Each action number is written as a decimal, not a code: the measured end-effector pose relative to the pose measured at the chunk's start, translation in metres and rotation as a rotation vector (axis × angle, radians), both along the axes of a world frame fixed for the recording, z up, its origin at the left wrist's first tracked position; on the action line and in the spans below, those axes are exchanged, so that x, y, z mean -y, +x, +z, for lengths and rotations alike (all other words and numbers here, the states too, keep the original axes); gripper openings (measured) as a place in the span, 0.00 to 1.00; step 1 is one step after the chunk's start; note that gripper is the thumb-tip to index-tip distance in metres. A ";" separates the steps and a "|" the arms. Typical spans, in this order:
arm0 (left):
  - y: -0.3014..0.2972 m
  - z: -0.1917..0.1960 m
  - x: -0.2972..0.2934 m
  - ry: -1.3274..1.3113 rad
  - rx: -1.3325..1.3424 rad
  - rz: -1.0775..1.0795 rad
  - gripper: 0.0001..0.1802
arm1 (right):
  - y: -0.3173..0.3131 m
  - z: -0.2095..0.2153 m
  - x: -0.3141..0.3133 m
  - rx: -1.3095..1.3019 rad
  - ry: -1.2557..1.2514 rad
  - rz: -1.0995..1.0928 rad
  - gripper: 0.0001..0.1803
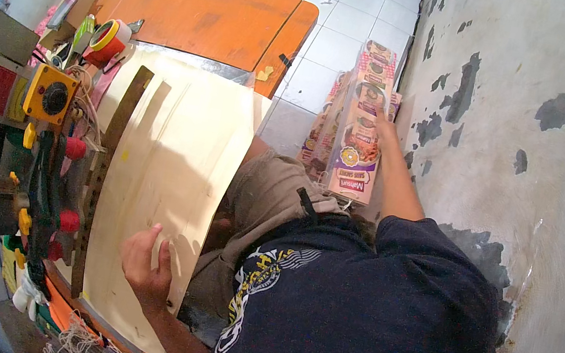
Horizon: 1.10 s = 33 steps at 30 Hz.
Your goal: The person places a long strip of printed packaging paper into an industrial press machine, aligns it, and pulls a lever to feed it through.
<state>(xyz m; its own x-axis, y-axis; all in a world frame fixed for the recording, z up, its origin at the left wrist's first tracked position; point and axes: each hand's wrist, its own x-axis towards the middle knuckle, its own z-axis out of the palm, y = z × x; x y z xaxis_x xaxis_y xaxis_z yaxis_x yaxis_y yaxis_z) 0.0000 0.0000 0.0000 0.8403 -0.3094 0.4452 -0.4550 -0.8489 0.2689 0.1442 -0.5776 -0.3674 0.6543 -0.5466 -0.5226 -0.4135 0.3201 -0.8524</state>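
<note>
My left hand [149, 266] is over the near part of a cream-coloured sheet [170, 180] that covers the work surface. Its index finger and thumb are apart, the other fingers are bent, and nothing is in it. On the right, beside the wall, my right hand [382, 127] grips the right edge of a long pink printed packaging strip [358, 159] with a clear plastic edge. The thumb lies on its printed face, while the other fingers are mostly hidden. More pink printed strips [320, 138] lie in a pile under and beside it.
To the left stands a machine with a yellow dial box [49, 94], red rollers [68, 221] and a dark slotted bar [105, 184]. Tape rolls [108, 43] sit behind it, by an orange board [197, 16]. White string [82, 345] lies at the lower left. A peeling wall [498, 138] rises on the right.
</note>
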 end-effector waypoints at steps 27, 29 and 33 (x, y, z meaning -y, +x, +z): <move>-0.021 -0.024 -0.005 -0.076 -0.221 0.190 0.12 | -0.085 -0.088 -0.113 -0.366 -0.714 0.588 0.47; -0.024 -0.027 -0.006 -0.098 -0.225 0.194 0.12 | -0.088 -0.088 -0.118 -0.378 -0.665 0.637 0.47; -0.027 -0.028 -0.003 -0.130 -0.242 0.207 0.13 | -0.077 -0.076 -0.121 -0.357 -0.647 0.764 0.47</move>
<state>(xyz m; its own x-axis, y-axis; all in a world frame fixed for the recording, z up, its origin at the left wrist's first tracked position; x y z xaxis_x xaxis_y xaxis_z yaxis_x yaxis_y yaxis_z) -0.0265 0.0026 -0.0282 0.9654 -0.0745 0.2499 -0.1861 -0.8681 0.4602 0.0670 -0.4562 -0.4438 0.8074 -0.2984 -0.5089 -0.5732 -0.6009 -0.5571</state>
